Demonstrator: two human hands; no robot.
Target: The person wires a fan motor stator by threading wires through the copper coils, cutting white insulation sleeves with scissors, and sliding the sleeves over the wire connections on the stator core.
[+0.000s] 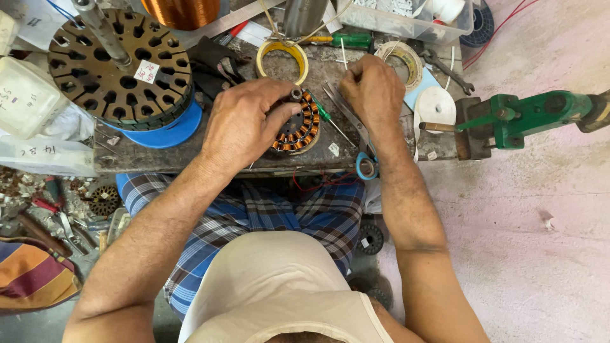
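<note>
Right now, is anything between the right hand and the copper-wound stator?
Yes: a green-handled screwdriver and scissors lie between the right hand and the stator, which the left hand already grips.

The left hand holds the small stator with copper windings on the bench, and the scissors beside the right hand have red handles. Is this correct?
Not quite. The head view shows the scissors beside the right hand have blue handles, not red. The left hand does hold the small stator with copper windings on the bench.
</note>
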